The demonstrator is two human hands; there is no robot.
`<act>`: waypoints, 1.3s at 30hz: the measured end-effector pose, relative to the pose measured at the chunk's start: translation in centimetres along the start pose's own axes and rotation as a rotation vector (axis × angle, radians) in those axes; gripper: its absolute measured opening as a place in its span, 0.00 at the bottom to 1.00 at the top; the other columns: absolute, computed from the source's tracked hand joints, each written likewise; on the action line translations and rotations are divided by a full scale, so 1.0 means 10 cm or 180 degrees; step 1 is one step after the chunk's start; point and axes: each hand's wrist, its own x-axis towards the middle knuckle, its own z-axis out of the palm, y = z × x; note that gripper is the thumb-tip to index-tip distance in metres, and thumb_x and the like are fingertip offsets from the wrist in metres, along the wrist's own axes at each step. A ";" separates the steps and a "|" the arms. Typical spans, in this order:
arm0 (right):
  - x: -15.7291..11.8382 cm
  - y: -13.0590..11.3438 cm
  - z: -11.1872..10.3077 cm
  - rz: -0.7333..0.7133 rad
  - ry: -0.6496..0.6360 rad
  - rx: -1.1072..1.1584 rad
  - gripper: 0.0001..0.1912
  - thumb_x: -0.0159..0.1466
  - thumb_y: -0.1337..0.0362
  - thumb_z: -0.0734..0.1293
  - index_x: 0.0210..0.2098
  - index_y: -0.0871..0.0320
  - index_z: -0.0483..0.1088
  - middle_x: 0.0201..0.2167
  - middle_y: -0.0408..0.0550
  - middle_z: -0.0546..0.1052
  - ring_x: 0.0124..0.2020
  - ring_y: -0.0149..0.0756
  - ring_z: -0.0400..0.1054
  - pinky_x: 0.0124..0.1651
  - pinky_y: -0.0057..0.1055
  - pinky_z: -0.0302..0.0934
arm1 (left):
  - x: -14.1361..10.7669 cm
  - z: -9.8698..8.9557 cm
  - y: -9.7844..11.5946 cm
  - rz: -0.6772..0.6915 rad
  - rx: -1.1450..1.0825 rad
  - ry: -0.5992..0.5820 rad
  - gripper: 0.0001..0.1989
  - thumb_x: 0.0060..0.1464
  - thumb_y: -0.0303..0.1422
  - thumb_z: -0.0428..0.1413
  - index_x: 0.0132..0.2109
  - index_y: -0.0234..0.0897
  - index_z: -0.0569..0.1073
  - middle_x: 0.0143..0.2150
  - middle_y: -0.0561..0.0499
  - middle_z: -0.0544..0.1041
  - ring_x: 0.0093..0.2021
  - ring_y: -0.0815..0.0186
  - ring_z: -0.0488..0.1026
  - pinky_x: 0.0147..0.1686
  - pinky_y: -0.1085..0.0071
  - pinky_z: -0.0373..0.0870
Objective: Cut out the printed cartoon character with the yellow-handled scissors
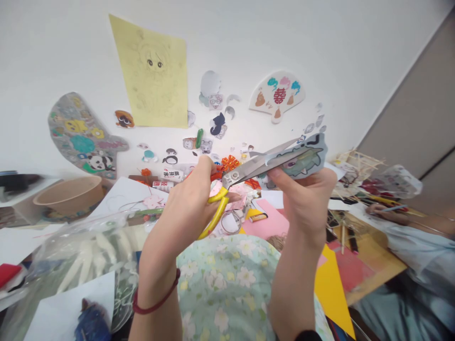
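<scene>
Both hands are raised above the cluttered table (369, 272): the left hand (194, 203) is closed through the yellow handles of the scissors (245, 177), blades parted toward 2 o'clock, while the right hand (305, 199) pinches a paper cutout (305, 158) between the blades.

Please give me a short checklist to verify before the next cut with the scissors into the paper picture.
1. Left hand grips the yellow-handled steel scissors: ok.
2. Right hand pinches the green dragon-like paper cutout: ok.
3. Blades open, paper between them: ok.
4. Right fingertips away from the blades: not ok, they sit close beneath.
5. Blade lies on the printed outline: cannot tell.
6. The neighbour's hand is apart from the scissors: ok.
</scene>
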 end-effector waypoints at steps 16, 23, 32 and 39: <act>0.00 -0.04 -0.06 -0.0024 -0.0132 0.0055 0.06 0.52 0.69 0.78 0.26 0.52 0.80 0.26 0.38 0.81 0.30 0.31 0.73 0.34 0.30 0.70 | 0.00 0.00 -0.02 -0.0093 0.0231 -0.0165 0.18 0.59 0.46 0.55 0.41 0.44 0.53 0.30 0.55 0.71 0.27 0.60 0.72 0.24 0.69 0.55; 0.00 -0.05 -0.07 0.0024 -0.0108 -0.0053 0.05 0.52 0.68 0.78 0.25 0.52 0.80 0.25 0.39 0.80 0.28 0.32 0.72 0.33 0.31 0.70 | 0.00 -0.01 0.01 -0.0087 0.0187 -0.0194 0.18 0.59 0.44 0.55 0.40 0.44 0.53 0.32 0.53 0.73 0.28 0.60 0.73 0.25 0.70 0.54; 0.00 -0.06 -0.07 0.0061 -0.0077 -0.0148 0.05 0.52 0.67 0.77 0.25 0.52 0.79 0.25 0.39 0.80 0.28 0.33 0.72 0.31 0.32 0.71 | 0.00 0.01 -0.01 0.0046 0.0192 -0.0151 0.17 0.61 0.45 0.54 0.40 0.44 0.53 0.31 0.53 0.73 0.27 0.61 0.73 0.24 0.70 0.54; 0.01 -0.05 -0.10 0.0091 -0.0217 -0.0081 0.04 0.55 0.64 0.78 0.26 0.51 0.80 0.26 0.39 0.80 0.29 0.32 0.73 0.33 0.31 0.71 | 0.00 0.01 0.02 0.0012 0.0102 -0.0082 0.18 0.61 0.48 0.53 0.40 0.43 0.54 0.33 0.52 0.74 0.30 0.61 0.73 0.26 0.70 0.57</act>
